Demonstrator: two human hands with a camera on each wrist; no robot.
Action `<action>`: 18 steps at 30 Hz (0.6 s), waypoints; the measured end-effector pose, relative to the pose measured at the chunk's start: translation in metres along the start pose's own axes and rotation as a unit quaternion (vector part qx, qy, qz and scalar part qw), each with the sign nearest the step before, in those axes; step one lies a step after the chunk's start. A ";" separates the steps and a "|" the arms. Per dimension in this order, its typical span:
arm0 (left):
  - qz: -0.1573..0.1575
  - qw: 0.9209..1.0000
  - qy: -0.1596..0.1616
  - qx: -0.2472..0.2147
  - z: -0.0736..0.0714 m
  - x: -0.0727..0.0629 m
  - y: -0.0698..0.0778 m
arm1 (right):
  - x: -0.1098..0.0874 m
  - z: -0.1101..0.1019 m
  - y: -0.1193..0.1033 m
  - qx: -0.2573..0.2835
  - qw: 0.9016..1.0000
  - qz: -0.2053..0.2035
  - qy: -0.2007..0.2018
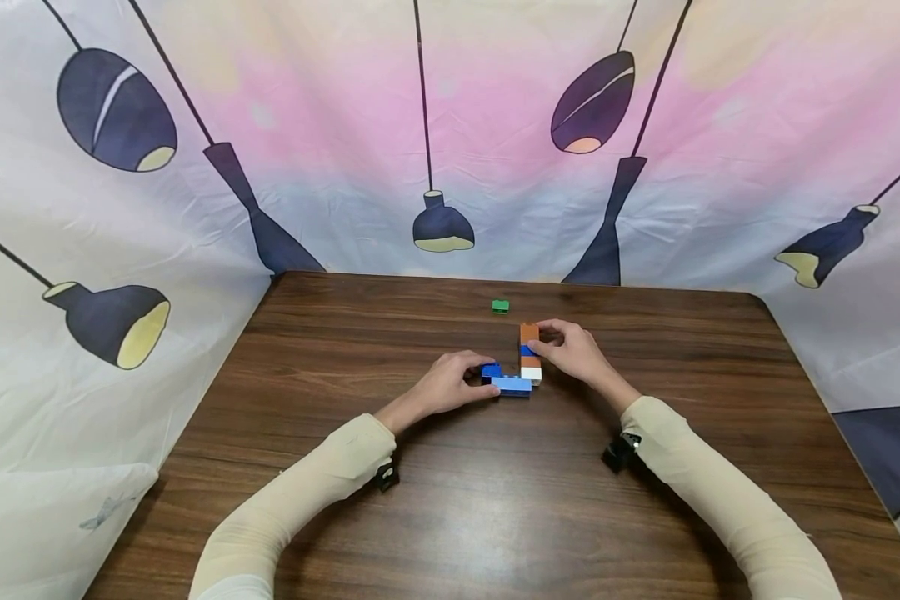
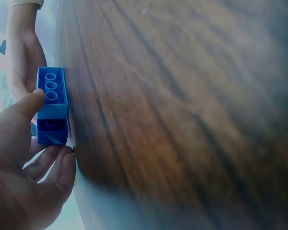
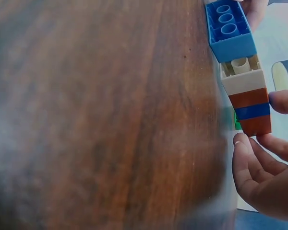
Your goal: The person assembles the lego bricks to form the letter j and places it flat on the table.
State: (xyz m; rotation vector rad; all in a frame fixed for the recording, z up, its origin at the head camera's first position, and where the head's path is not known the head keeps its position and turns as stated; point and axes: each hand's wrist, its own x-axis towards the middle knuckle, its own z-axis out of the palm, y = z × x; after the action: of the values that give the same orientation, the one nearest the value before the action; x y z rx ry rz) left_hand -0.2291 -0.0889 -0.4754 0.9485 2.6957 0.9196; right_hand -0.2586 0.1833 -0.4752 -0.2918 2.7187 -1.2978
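My left hand (image 1: 444, 385) pinches a joined pair of toy building bricks. Its thumb lies on the long light blue brick (image 1: 512, 386), and its fingers are at the dark blue brick (image 1: 491, 369). Round tubes show in the light blue brick's hollow underside (image 2: 51, 86). My right hand (image 1: 572, 352) grips a row of bricks: an orange brick (image 1: 529, 332), a blue brick (image 3: 252, 111), another orange brick (image 3: 248, 97) and a white brick (image 1: 531, 374). The white end meets the light blue brick at a corner, so the whole makes an angled shape, its hollow undersides facing me.
A small green brick (image 1: 500, 307) lies apart, beyond the hands towards the table's far edge. The dark wooden table (image 1: 450, 500) is bounded by a patterned cloth (image 1: 360, 108) at the back and sides. Each wrist carries a small black camera.
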 end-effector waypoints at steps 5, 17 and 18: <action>0.000 1.000 -0.007 -0.004 0.001 0.002 -0.001 | 0.002 0.001 0.002 -0.007 1.000 0.003 -0.010; -0.003 1.000 -0.017 0.003 0.000 0.006 -0.005 | 0.005 0.000 0.006 -0.005 1.000 0.009 -0.027; -0.005 1.000 -0.017 0.003 0.000 0.006 -0.006 | 0.005 0.000 0.006 -0.005 1.000 0.010 -0.028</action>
State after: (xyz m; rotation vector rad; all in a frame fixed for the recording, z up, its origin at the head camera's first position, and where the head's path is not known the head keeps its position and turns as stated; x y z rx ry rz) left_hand -0.2367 -0.0890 -0.4782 0.9433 2.6741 0.8860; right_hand -0.2644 0.1856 -0.4801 -0.2976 2.6758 -1.2532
